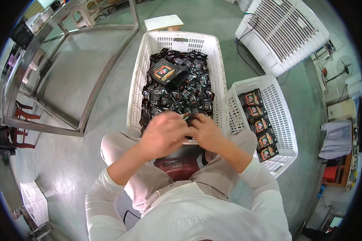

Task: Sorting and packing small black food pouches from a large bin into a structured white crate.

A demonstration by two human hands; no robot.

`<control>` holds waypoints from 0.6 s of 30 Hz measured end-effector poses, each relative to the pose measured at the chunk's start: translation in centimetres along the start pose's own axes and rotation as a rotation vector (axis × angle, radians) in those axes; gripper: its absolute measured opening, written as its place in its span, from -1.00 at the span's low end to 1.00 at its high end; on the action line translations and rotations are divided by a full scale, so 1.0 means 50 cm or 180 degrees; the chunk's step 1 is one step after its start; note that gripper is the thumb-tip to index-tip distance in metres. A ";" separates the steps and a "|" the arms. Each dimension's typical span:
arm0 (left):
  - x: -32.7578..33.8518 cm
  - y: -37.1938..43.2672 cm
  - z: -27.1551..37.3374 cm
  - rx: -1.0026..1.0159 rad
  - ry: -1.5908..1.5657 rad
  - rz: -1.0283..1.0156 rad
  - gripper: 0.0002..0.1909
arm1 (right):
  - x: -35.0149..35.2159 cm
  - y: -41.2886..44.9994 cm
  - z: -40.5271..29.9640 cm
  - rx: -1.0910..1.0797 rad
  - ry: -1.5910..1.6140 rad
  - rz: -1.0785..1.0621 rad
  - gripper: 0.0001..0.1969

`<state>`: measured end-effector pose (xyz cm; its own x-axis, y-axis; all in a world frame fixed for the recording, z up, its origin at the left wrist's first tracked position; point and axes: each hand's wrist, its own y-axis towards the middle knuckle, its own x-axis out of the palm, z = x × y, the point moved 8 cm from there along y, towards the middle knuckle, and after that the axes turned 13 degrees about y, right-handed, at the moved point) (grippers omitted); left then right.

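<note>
Over the near end of a white plastic basket, my two hands meet at a dark pouch, mostly hidden behind the fingers. My right hand has its fingers bent on the pouch. My left hand is blurred and touches or nearly touches it; its grip cannot be told. Small black wrapped packets fill the basket's lower part. Larger black printed pouches lie on top of them. To the right, a second white basket holds a row of upright, packed black pouches.
A metal frame table stands at the left. Behind the large basket is a small white-topped stool. An air cooler with a cable stands at the upper right. A red plastic object lies between the legs.
</note>
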<state>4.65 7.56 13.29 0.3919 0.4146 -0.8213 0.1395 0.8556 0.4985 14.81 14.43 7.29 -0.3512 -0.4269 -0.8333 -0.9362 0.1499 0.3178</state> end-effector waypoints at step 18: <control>0.080 -0.109 -0.191 0.0164 0.0746 -0.1447 -0.75 | 0.386 0.350 0.386 0.1534 0.0746 -0.0870 -0.20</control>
<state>-3.21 7.50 4.63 0.0676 0.0677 -0.9954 0.2954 0.9516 0.0847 -8.56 26.01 -11.94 -0.1366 -0.6840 -0.7165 -0.9109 0.3711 -0.1805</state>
